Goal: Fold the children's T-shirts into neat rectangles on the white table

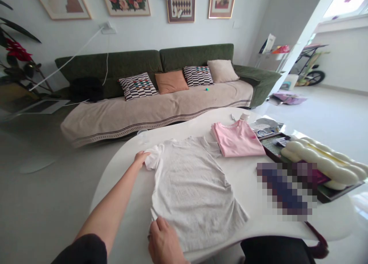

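Observation:
A light grey T-shirt (189, 191) lies flat and spread out on a white round-edged table (135, 214). My left hand (140, 158) comes in from the left and grips the tip of the shirt's left-hand sleeve. At the bottom of the picture, my right hand (163, 241) holds the shirt's lower hem near its corner. A folded pink T-shirt (237, 141) sits just beyond the grey shirt, and neither hand touches it.
Papers (266, 127) and a dark tray (273, 151) holding a cream padded object (320, 164) stand at the table's far right. A pixelated patch (286, 191) hides part of the table. Beyond the table's edge are a floor and a green sofa (195, 61).

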### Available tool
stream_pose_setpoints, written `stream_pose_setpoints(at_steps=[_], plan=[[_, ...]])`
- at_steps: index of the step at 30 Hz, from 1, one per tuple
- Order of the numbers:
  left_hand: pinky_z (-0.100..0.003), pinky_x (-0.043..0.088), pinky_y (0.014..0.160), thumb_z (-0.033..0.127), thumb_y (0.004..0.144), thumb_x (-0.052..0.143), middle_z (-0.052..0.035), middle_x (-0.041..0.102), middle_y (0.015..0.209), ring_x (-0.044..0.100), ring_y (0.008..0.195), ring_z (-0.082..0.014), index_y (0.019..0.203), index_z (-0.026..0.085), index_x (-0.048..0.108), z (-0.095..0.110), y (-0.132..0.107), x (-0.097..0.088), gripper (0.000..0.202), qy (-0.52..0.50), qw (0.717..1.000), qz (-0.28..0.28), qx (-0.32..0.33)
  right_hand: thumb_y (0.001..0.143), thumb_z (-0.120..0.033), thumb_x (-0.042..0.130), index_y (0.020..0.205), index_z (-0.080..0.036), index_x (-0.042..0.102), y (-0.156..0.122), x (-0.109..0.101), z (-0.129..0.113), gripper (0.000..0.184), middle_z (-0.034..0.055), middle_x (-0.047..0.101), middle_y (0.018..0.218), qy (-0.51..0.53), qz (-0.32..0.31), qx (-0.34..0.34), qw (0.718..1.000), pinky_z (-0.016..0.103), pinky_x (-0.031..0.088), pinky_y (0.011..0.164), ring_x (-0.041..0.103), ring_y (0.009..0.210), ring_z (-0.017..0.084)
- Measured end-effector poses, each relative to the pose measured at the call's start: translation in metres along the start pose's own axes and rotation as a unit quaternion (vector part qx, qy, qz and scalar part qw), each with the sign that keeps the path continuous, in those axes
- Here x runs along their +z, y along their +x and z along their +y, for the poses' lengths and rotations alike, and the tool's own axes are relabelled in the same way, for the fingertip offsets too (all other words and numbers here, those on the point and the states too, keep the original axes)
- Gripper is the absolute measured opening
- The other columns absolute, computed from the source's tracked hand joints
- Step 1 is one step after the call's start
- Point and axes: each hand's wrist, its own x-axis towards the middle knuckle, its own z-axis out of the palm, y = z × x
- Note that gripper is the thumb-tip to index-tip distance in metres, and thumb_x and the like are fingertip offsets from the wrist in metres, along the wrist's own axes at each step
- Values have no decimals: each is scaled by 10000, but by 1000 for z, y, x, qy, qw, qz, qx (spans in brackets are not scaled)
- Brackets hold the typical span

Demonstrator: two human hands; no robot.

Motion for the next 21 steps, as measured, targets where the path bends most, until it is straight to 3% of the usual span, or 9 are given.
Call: stream_pose_setpoints(at_steps=[4, 7, 10, 14, 17, 21], plan=[[-215, 476, 527, 183, 650, 635, -39, 664, 692, 638, 637, -163, 816, 137, 595, 1, -3, -15, 176, -21, 999, -22, -40, 647, 14, 380, 974, -186, 515, -11, -29, 2, 406, 14, 597, 816, 106, -4, -15, 994, 193, 398, 564, 575, 647, 124], [-225, 468, 493, 195, 641, 642, -25, 636, 613, 620, 585, -167, 798, 140, 598, 2, -11, -24, 172, -19, 997, -36, -58, 616, 16, 377, 1061, -242, 522, -18, -40, 7, 535, 3, 604, 865, 78, -37, -42, 995, 189, 370, 524, 575, 609, 112], [-217, 450, 464, 202, 635, 637, -6, 597, 560, 591, 541, -155, 825, 138, 602, 6, -18, -32, 203, -13, 997, -46, -60, 619, -18, 437, 903, -236, 601, -22, -45, 11, 395, 4, 623, 826, 63, -65, -48, 995, 193, 376, 541, 592, 635, 124], [-207, 439, 459, 171, 662, 569, 28, 566, 577, 541, 474, -114, 969, 152, 577, 30, -16, -35, 307, -19, 998, -55, -33, 679, -238, 589, 775, -214, 598, -28, -54, 17, 99, 2, 627, 736, 109, -21, 18, 994, 217, 396, 579, 589, 633, 147], [-195, 436, 475, 172, 684, 523, 48, 554, 598, 504, 439, -83, 1035, 193, 565, 59, -11, -20, 354, -28, 997, -67, 10, 698, -260, 596, 708, -208, 552, -33, -53, 32, 68, -10, 604, 708, 159, 26, 80, 984, 201, 388, 558, 570, 598, 123], [-196, 435, 506, 165, 678, 521, 41, 567, 607, 508, 458, -80, 969, 197, 614, 92, -8, 28, 308, -23, 995, -72, 58, 680, -74, 485, 718, -198, 498, -40, -42, 60, 130, -2, 573, 737, 179, 82, 93, 976, 190, 410, 593, 577, 659, 118]])
